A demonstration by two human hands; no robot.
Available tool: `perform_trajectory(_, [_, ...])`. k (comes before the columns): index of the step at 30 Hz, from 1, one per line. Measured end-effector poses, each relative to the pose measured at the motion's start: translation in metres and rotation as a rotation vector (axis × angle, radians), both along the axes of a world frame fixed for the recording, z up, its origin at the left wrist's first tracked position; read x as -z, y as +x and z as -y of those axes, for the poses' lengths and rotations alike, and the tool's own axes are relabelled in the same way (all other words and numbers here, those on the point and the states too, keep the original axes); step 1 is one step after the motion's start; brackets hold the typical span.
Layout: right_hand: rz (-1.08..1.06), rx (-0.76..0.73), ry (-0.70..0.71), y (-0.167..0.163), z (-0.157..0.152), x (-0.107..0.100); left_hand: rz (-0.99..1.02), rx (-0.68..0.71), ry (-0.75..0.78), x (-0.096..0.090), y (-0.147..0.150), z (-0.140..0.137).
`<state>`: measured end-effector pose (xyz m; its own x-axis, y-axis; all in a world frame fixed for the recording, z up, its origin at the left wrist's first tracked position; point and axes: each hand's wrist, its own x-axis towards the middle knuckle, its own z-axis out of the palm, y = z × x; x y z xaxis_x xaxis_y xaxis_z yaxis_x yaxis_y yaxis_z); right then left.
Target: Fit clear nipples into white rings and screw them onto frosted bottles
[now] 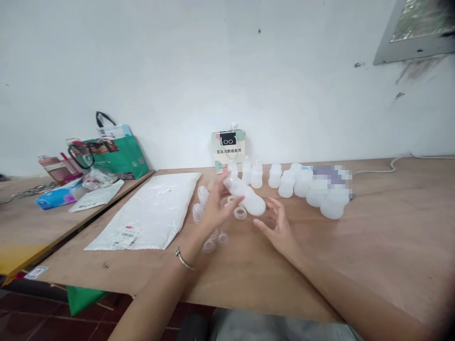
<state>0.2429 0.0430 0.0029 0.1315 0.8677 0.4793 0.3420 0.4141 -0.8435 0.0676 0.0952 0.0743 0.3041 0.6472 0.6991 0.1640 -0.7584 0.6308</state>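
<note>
My left hand (217, 206) is closed around a frosted white baby bottle (253, 199), which it holds tilted above the table, base toward the lower right. Fingers partly hide the bottle's top end. Close to that base, my right hand (279, 225) is open with its fingers apart and nothing in it. A translucent collar ring (240, 213) lies on the table below the bottle. Clear dome caps (198, 213) sit beside my left hand, partly behind it. Small clear round pieces (209, 245) lie nearer me, below my left wrist.
Several bottle bodies without tops (286, 184) curve along the right. Bottles with tops (256, 174) stand before a paper bag (229, 151) by the wall. A white mailing bag (149, 208) lies left. A green shopping bag (128, 156) stands on the adjoining table. A cable (393, 163) runs back right.
</note>
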Motion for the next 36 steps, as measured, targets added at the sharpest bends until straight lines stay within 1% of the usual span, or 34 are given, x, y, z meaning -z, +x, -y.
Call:
perform_trajectory(2, [-0.035,0.015,-0.009,0.0,-0.001,0.0,-0.006,-0.176,0.079,-0.017,-0.009,-0.022])
perform_trajectory(3, [-0.04,0.015,-0.019,0.001,-0.001,0.0,-0.054,-0.268,0.1,-0.024,-0.013,-0.036])
perform_trajectory(4, [-0.041,0.011,-0.027,0.001,-0.002,0.0,-0.123,-0.349,0.096,-0.03,-0.016,-0.05])
perform_trajectory(6, [-0.044,0.003,-0.022,0.001,-0.003,0.0,-0.317,-0.444,0.044,-0.038,-0.019,-0.08])
perform_trajectory(9, [-0.052,-0.009,-0.011,0.002,-0.005,0.001,-0.615,-0.489,-0.051,-0.04,-0.014,-0.12])
perform_trajectory(11, [-0.051,-0.017,-0.015,0.003,-0.006,0.001,-0.741,-0.529,-0.126,-0.038,-0.009,-0.138])
perform_trajectory(13, [-0.046,-0.026,-0.023,0.005,-0.006,0.001,-0.791,-0.556,-0.18,-0.035,-0.005,-0.151])
perform_trajectory(16, [-0.042,-0.031,-0.035,0.007,-0.007,0.002,-0.802,-0.564,-0.229,-0.03,-0.004,-0.16])
perform_trajectory(22, [-0.031,-0.042,-0.038,0.008,-0.01,0.003,-0.777,-0.563,-0.269,-0.025,-0.008,-0.166])
perform_trajectory(26, [-0.028,-0.018,-0.052,0.01,-0.012,0.004,-0.736,-0.551,-0.295,-0.023,-0.01,-0.163])
perform_trajectory(28, [-0.005,0.024,-0.048,0.014,-0.015,0.005,-0.65,-0.579,-0.246,-0.025,-0.011,-0.157])
perform_trajectory(31, [0.148,0.11,-0.021,0.021,-0.024,0.01,-0.403,-0.645,-0.053,-0.034,-0.014,-0.135])
perform_trajectory(32, [0.237,0.127,-0.006,0.023,-0.027,0.012,-0.339,-0.626,0.01,-0.037,-0.015,-0.125])
perform_trajectory(33, [0.331,0.136,0.016,0.023,-0.031,0.013,-0.315,-0.569,0.056,-0.04,-0.016,-0.114])
perform_trajectory(34, [0.424,0.135,0.047,0.023,-0.034,0.013,-0.338,-0.469,0.078,-0.042,-0.016,-0.103])
perform_trajectory(36, [0.584,0.113,0.13,0.017,-0.038,0.012,-0.485,-0.214,0.078,-0.043,-0.017,-0.082])
